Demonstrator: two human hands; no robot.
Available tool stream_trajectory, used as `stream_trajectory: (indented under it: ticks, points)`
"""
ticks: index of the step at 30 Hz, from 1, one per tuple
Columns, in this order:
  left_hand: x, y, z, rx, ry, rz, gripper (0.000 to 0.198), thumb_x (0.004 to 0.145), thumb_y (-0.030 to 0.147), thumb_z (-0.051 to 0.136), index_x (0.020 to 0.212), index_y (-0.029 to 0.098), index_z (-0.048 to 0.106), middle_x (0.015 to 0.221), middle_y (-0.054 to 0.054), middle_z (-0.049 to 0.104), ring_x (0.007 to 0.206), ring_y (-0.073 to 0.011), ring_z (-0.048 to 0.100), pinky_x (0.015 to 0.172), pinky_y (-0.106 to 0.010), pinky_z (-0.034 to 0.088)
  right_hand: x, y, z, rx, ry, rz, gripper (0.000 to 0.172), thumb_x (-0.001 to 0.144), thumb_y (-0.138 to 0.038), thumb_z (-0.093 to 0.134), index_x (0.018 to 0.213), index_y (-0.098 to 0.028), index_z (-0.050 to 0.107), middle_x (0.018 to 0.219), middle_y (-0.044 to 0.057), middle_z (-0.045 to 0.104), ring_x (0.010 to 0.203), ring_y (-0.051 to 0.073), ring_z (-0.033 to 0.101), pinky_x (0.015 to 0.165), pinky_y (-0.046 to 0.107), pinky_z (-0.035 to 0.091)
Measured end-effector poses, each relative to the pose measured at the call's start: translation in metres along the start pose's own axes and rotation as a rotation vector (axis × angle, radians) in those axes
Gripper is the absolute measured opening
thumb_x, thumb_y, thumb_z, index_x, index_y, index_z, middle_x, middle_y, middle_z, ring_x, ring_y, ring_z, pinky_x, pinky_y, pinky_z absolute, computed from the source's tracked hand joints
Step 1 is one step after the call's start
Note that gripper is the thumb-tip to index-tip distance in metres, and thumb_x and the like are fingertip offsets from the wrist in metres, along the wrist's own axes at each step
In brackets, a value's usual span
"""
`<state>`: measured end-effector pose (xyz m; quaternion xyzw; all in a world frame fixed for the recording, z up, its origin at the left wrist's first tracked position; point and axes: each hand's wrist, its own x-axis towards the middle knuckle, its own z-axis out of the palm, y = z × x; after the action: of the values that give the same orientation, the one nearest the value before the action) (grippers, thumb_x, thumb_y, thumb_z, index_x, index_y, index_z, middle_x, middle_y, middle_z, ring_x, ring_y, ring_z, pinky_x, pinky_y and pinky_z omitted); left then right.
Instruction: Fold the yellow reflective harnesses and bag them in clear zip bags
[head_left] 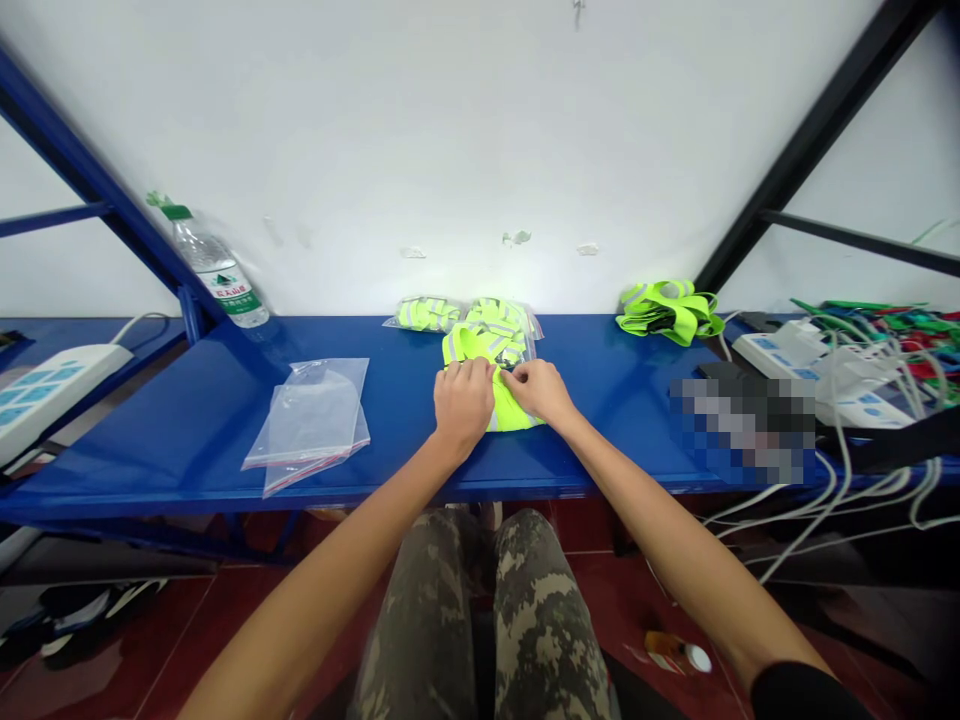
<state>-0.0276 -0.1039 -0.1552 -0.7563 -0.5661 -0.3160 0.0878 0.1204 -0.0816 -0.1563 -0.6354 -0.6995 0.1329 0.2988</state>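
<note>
Left hand (pixel 463 402) pressed down on neon reflective vest (pixel 480 345), fingers together; right hand (pixel 537 390) pinching its edge; clear plastic bag (pixel 307 425) nearby on blue shelf (pixel 150 460)

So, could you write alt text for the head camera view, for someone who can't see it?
The left hand and right hand hold a folded neon-yellow reflective vest on a blue metal shelf. A clear zip bag lies to the left, with bagged vests behind the hands.
</note>
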Motion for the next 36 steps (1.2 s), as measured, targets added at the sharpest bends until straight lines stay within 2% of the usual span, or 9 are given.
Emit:
stream_trajectory:
  ticks: [3, 7, 13, 17, 20, 23, 27, 31, 36]
  points:
    - [-0.003, 0.002, -0.002, -0.041, -0.039, 0.067, 0.025, 0.102, 0.03, 0.041, 0.103, 0.018, 0.062, 0.099, -0.01, 0.072, 0.095, -0.0254, 0.062, 0.079, -0.036, 0.041, 0.006, -0.002, -0.001, -0.074, -0.073, 0.073, 0.033, 0.086, -0.04, 0.059, 0.061, -0.021, 0.067, 0.069, 0.008, 0.068, 0.071, 0.022, 0.063, 0.061, 0.029, 0.034]
    - [-0.001, -0.001, -0.001, -0.121, -0.113, -0.032, 0.018, 0.095, 0.024, 0.049, 0.109, 0.017, 0.059, 0.095, -0.009, 0.07, 0.091, -0.0253, 0.063, 0.073, -0.034, 0.042, 0.004, -0.003, 0.002, -0.072, 0.0, 0.088, 0.025, 0.087, -0.039, 0.061, 0.072, -0.021, 0.07, 0.079, 0.009, 0.072, 0.079, 0.025, 0.065, 0.068, 0.031, 0.042]
    - [0.014, -0.018, 0.008, -0.333, -0.279, -0.021, 0.017, 0.097, 0.021, 0.043, 0.106, 0.018, 0.058, 0.081, -0.003, 0.066, 0.079, -0.0213, 0.064, 0.071, -0.032, 0.043, -0.031, 0.005, -0.007, -0.042, 0.08, -0.59, 0.033, 0.102, -0.037, 0.044, 0.1, -0.015, 0.069, 0.115, 0.014, 0.069, 0.112, 0.028, 0.057, 0.101, 0.043, 0.045]
    - [0.023, -0.022, 0.012, -0.468, -0.38, -0.055, 0.016, 0.092, 0.019, 0.049, 0.104, 0.018, 0.058, 0.071, 0.001, 0.063, 0.07, -0.0184, 0.062, 0.067, -0.029, 0.042, -0.05, 0.019, -0.017, -0.095, -0.062, -0.725, 0.058, 0.091, -0.05, 0.063, 0.136, -0.014, 0.057, 0.138, 0.016, 0.06, 0.128, 0.033, 0.051, 0.107, 0.052, 0.043]
    - [0.022, -0.017, 0.007, -0.501, -0.348, -0.066, 0.014, 0.091, 0.024, 0.053, 0.101, 0.019, 0.06, 0.068, 0.001, 0.064, 0.068, -0.0181, 0.062, 0.067, -0.029, 0.042, -0.048, 0.025, -0.02, -0.058, -0.126, -0.722, 0.046, 0.095, -0.037, 0.06, 0.135, -0.015, 0.059, 0.134, 0.015, 0.063, 0.123, 0.031, 0.057, 0.105, 0.049, 0.047]
    - [0.014, -0.013, 0.0, -0.464, -0.138, -0.199, 0.029, 0.1, 0.039, 0.041, 0.092, 0.02, 0.061, 0.069, -0.002, 0.065, 0.069, -0.0195, 0.063, 0.071, -0.031, 0.045, -0.04, 0.023, -0.02, -0.035, -0.136, -0.667, 0.037, 0.095, -0.031, 0.058, 0.127, -0.014, 0.066, 0.126, 0.016, 0.068, 0.112, 0.03, 0.063, 0.099, 0.046, 0.049]
    - [0.007, -0.015, 0.0, -0.37, 0.092, -0.269, 0.039, 0.104, 0.04, 0.029, 0.098, 0.019, 0.061, 0.1, -0.012, 0.07, 0.101, -0.0242, 0.063, 0.094, -0.036, 0.046, -0.03, 0.016, -0.024, -0.041, -0.182, -0.577, 0.037, 0.096, -0.039, 0.058, 0.121, -0.014, 0.069, 0.118, 0.016, 0.071, 0.105, 0.029, 0.066, 0.094, 0.041, 0.049]
    - [0.011, -0.023, 0.01, -0.589, -0.048, -0.405, 0.039, 0.104, 0.04, 0.028, 0.116, 0.018, 0.058, 0.116, -0.013, 0.069, 0.109, -0.0227, 0.064, 0.098, -0.036, 0.046, -0.019, 0.01, -0.034, -0.022, -0.289, -0.549, 0.031, 0.096, -0.038, 0.058, 0.114, -0.017, 0.071, 0.113, 0.012, 0.073, 0.099, 0.026, 0.067, 0.085, 0.033, 0.046]
    - [0.016, -0.031, 0.012, -0.824, -0.115, -0.489, 0.049, 0.101, 0.054, 0.031, 0.11, 0.019, 0.065, 0.101, -0.008, 0.075, 0.096, -0.0222, 0.069, 0.086, -0.032, 0.05, -0.01, 0.007, -0.041, 0.079, -0.364, -0.462, 0.03, 0.096, -0.043, 0.057, 0.092, -0.016, 0.069, 0.084, 0.004, 0.071, 0.07, 0.015, 0.059, 0.065, 0.024, 0.037]
